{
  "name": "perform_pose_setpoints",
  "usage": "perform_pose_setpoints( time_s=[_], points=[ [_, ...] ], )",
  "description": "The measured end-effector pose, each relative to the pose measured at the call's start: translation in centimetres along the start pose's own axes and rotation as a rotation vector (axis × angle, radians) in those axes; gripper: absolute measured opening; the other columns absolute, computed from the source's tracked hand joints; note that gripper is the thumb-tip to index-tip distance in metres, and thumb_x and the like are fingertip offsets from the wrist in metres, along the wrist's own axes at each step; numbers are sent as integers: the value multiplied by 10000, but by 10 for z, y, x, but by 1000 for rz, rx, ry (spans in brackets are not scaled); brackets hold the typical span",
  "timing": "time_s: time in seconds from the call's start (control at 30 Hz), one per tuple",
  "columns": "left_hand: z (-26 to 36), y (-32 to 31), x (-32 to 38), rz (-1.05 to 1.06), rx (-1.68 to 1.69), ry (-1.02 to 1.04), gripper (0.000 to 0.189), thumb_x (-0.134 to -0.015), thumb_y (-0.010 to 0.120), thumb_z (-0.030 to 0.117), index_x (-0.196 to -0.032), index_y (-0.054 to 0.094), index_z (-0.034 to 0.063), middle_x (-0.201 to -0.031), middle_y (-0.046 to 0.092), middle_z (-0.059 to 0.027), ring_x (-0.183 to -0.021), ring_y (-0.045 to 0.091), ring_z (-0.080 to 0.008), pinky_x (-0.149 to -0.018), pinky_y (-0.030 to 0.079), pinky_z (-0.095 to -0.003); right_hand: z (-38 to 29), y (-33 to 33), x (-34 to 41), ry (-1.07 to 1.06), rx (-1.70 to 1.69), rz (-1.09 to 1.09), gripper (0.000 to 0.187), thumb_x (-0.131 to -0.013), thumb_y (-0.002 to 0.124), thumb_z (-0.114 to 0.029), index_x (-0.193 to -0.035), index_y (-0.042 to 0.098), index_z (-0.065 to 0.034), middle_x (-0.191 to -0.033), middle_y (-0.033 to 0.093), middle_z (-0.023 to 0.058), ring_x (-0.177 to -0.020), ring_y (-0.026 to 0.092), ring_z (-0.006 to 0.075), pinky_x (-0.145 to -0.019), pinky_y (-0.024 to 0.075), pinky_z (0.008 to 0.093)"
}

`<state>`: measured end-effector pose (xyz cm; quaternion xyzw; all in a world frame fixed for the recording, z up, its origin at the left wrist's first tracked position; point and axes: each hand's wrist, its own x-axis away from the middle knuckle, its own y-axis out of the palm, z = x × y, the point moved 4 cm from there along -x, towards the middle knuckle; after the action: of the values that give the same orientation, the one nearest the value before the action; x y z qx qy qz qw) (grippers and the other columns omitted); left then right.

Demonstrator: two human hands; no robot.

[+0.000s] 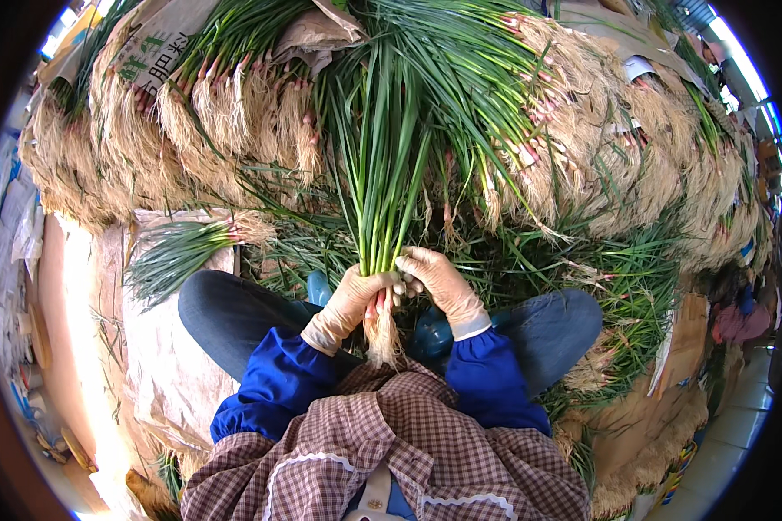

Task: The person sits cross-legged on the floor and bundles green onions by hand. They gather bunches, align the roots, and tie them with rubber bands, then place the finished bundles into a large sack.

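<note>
A bunch of green-leaved plants with pinkish stem bases (375, 215), like garlic or Chinese chives, stands upright between my hands, its pale roots (382, 335) hanging toward my lap. My left hand (350, 301), in a light glove, wraps around the stems just above the pink bases. My right hand (440, 280), gloved as well, touches the right side of the bunch with thumb and fingertips pinched together. Whether a stem lies in that pinch cannot be made out. The leaf tips lean against a large heap of the same plants (482, 71).
Root-fringed bundles (228, 111) line the heap ahead, partly under printed sacking (153, 49). A small bundle (192, 251) lies on a pale sheet (169, 365) to the left. Loose leaves and plants (632, 293) cover the ground at right. My bent knees (218, 312) flank the hands.
</note>
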<state>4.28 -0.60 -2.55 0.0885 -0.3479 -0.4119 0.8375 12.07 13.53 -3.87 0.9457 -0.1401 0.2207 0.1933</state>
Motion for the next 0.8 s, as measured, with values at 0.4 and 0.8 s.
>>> perform_pose_setpoints(
  time_s=[0.4,0.8],
  points=[
    [5,5,-2,142,74,13,185,-856,585,152,-742,638,15,-585,606,-54,-449,548,-131,-450,462,-241,23,15,3,-53,-120,319,120,-874,596,-122,-774,590,-55,-623,517,-40,-491,454,59,-453,377,217],
    [49,43,52,-109,107,48,380,-849,723,218,-1111,545,9,-585,525,-6,-453,464,-102,-466,403,-220,-44,-38,-69,74,1470,725,470,-902,568,-469,-1161,582,-77,-1134,655,134,-824,687,289,-674,551,402]
  ],
)
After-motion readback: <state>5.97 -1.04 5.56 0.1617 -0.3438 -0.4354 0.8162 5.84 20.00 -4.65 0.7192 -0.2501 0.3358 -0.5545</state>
